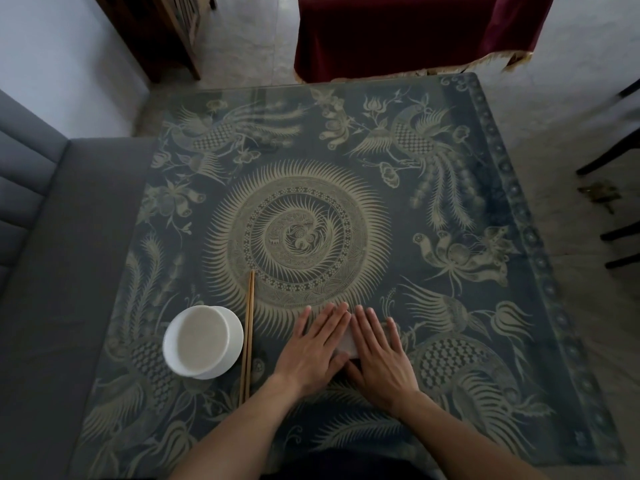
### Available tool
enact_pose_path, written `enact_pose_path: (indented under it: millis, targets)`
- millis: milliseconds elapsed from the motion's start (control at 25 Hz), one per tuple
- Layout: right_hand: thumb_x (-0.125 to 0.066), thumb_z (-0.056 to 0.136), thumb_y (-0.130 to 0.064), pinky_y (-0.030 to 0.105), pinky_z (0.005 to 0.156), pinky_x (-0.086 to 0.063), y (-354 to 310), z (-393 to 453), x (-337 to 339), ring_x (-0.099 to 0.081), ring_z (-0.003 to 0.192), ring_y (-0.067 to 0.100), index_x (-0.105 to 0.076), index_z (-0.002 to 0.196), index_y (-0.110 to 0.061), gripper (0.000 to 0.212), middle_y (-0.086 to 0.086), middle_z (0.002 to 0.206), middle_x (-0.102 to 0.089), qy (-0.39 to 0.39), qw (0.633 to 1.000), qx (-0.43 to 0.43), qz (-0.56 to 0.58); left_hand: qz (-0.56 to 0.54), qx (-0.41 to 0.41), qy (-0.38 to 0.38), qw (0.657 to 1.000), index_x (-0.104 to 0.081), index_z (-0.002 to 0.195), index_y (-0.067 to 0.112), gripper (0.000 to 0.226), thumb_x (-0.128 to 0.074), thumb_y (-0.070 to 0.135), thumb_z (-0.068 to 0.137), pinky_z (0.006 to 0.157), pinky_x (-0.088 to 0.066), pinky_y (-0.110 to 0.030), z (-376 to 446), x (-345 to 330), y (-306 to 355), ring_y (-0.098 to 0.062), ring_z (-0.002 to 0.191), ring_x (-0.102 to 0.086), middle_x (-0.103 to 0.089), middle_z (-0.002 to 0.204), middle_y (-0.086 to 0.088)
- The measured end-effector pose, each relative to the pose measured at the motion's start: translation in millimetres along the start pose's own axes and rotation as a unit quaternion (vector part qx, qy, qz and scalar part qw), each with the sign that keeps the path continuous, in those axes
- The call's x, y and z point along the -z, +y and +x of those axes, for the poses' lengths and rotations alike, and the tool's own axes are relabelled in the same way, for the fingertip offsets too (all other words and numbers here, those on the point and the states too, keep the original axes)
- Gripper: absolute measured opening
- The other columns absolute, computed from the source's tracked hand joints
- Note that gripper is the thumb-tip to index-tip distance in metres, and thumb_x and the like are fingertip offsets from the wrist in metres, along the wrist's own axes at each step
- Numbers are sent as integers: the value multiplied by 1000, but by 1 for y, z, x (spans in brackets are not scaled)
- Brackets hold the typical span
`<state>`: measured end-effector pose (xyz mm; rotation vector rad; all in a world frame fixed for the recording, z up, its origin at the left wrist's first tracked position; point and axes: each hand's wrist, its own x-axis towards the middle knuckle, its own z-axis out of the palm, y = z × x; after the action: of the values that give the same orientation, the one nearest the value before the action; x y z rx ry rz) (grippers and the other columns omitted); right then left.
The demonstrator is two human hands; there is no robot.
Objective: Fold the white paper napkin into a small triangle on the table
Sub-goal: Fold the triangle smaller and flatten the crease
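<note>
The white paper napkin [348, 345] lies flat on the table [346, 140] near its front edge, almost wholly covered by both hands. Only a narrow strip of it shows between them. My left hand [313, 348] presses palm down on its left part, fingers straight and close together. My right hand [379, 351] presses palm down on its right part in the same way. The two hands lie side by side, their thumbs nearly touching. How the napkin is folded is hidden under the hands.
A white bowl [203, 342] holding a pale liquid stands left of my hands. A pair of wooden chopsticks [248, 336] lies between the bowl and my left hand. A grey sofa [52, 271] flanks the table's left side; a dark red cloth [415, 32] hangs beyond.
</note>
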<state>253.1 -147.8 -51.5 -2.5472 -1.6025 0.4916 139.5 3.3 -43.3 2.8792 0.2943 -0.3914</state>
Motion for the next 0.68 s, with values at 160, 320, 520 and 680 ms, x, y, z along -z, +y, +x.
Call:
enact_pose_path:
  millis: [160, 320, 520, 680]
  targets:
    - [-33, 96, -58, 51, 117, -6, -2, 1, 1, -5, 150, 24, -16, 154, -9, 78, 9, 163, -12, 9, 1000, -8, 0, -4, 2, -6, 1000, 6, 156, 15, 67, -11, 54, 104, 118, 4, -54, 2, -3, -3, -16, 149, 18, 15, 164, 2]
    - [-32, 96, -58, 51, 117, -6, -3, 2, -1, -4, 150, 22, -14, 155, -10, 78, 7, 163, -10, 15, 1000, -11, 3, -5, 8, 1, 1000, 3, 157, 15, 68, -12, 55, 104, 118, 2, -54, 1, -8, -3, -17, 150, 13, 10, 165, 1]
    - [-31, 97, -63, 54, 117, -7, 8, -10, -1, -1, 150, 23, -13, 156, -14, 79, 3, 164, -8, 14, 1000, -23, -7, -2, 11, 8, 1000, 4, 157, 16, 70, -14, 57, 103, 118, 3, -54, 1, -10, -4, -18, 151, 11, 8, 166, 0]
    - [-33, 96, -60, 60, 115, -11, 31, -44, -4, -5, 150, 26, -19, 155, -18, 74, -1, 163, -15, 16, 998, -60, -17, -6, 14, 9, 1000, 3, 157, 15, 69, -11, 56, 103, 118, 0, -55, 2, -11, -3, -18, 151, 9, 7, 166, 0]
